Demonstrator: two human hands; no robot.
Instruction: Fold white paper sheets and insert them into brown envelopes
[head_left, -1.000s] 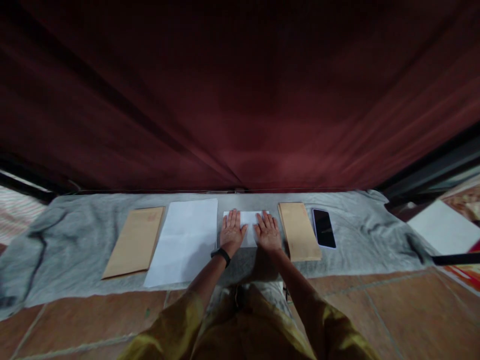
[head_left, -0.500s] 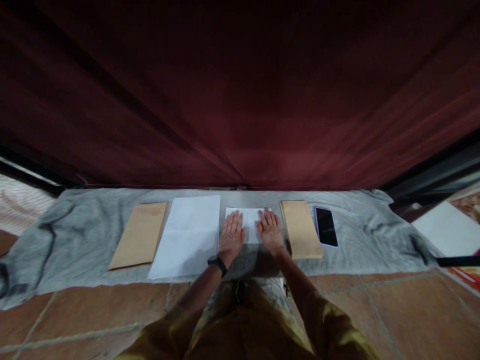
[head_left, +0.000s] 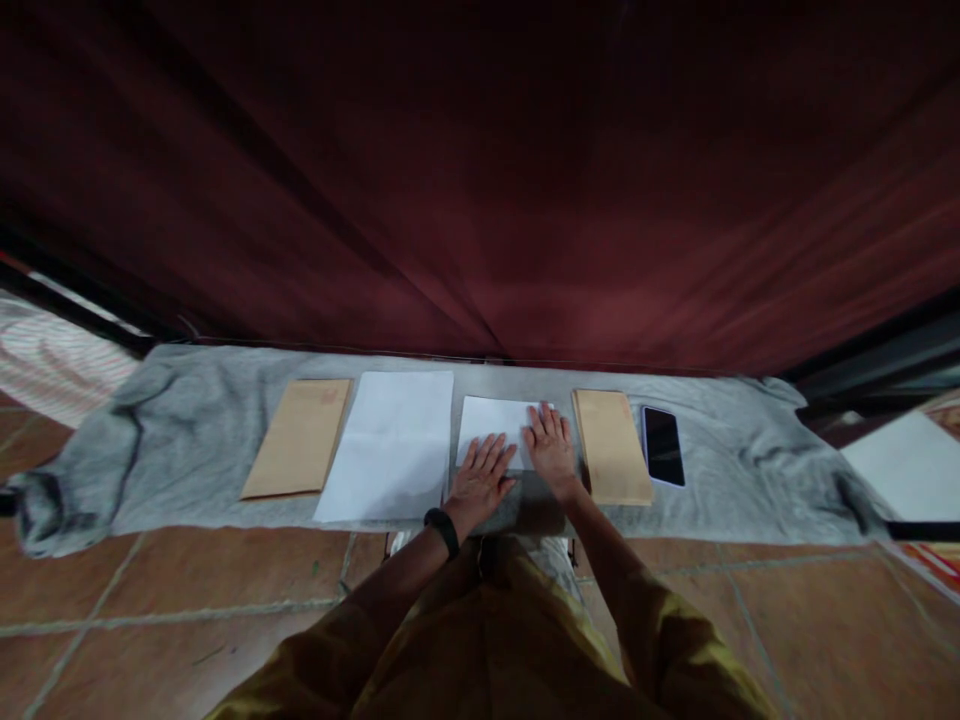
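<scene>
A folded sheet of white paper point(head_left: 491, 414) lies on the grey cloth in front of me. My left hand point(head_left: 482, 482), with a dark band on its wrist, rests flat across the near edge of that paper, fingers spread. On the paper's right end lies my right hand point(head_left: 551, 446), also flat with its fingers stretched out. Neither hand grips anything. Left of the folded paper is a larger stack of white sheets point(head_left: 390, 440) with a faint crease. To the right of my right hand sits a stack of brown envelopes point(head_left: 615, 450).
Another stack of brown envelopes point(head_left: 298, 440) lies at the left. A phone point(head_left: 664, 447) with a dark screen is at the right. The grey cloth point(head_left: 750, 460) covers the narrow surface, and a dark red curtain point(head_left: 495, 250) hangs behind it. Floor tiles point(head_left: 187, 600) show in front.
My left hand has slid toward me and to the right, down to the paper's near edge. The right hand stays at the right end. The camera view has shifted slightly.
</scene>
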